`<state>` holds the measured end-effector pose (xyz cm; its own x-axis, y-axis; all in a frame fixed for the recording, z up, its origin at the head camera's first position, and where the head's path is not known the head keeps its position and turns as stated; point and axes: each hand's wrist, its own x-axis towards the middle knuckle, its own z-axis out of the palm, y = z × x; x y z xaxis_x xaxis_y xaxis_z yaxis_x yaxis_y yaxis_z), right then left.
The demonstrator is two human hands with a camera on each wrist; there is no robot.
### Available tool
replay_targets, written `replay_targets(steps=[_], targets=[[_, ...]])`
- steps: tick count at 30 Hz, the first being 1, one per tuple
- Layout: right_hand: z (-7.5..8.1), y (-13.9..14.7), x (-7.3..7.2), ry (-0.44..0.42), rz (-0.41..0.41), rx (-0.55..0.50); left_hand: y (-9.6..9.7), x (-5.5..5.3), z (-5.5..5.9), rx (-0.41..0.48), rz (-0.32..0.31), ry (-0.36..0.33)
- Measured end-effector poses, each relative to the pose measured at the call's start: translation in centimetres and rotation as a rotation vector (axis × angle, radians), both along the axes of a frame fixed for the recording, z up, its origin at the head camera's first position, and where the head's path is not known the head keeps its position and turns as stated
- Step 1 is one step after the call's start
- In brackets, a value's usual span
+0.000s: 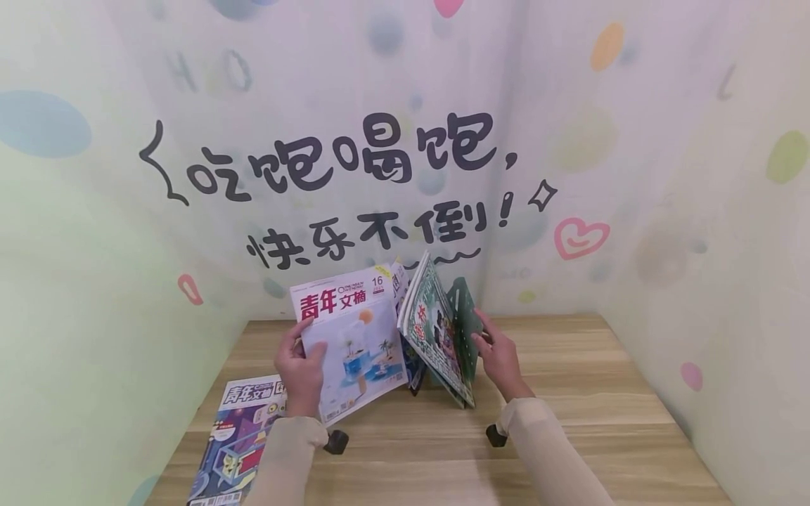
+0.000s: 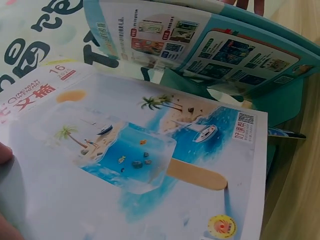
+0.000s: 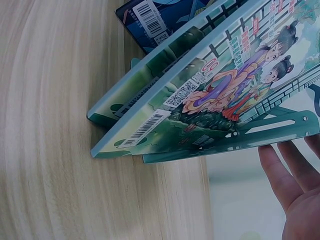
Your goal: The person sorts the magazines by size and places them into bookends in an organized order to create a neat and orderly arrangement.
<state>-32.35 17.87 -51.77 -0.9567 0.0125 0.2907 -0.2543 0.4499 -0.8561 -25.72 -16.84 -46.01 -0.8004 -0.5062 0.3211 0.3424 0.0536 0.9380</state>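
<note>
My left hand (image 1: 302,369) grips a white magazine (image 1: 354,355) by its left edge, thumb on the cover. The cover, with its ice-lolly picture, fills much of the left wrist view. To its right, green-covered magazines (image 1: 433,330) stand tilted on the table, with a blue one (image 3: 165,20) beside them. They lean by a green bookend (image 1: 467,327) with slotted panels. My right hand (image 1: 503,358) touches the bookend's outer right panel; in the right wrist view its fingers (image 3: 280,177) reach straight to it.
Another magazine (image 1: 240,436) with a colourful cover lies flat at the table's front left, partly under the left forearm. The wooden table (image 1: 569,422) meets a printed wall (image 1: 380,70) behind, with more wall on either side.
</note>
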Motion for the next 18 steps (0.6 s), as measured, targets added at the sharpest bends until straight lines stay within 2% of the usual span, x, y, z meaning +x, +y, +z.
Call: replay_targets(steps=[9, 18], targets=[[-0.1, 0.0, 0.0, -0.007, -0.001, 0.002, 0.9, -0.3, -0.6, 0.004, 0.043, -0.045], [0.0, -0.1, 0.0, -0.009, 0.000, 0.009, 1.8, -0.9, -1.2, 0.024, 0.048, -0.054]])
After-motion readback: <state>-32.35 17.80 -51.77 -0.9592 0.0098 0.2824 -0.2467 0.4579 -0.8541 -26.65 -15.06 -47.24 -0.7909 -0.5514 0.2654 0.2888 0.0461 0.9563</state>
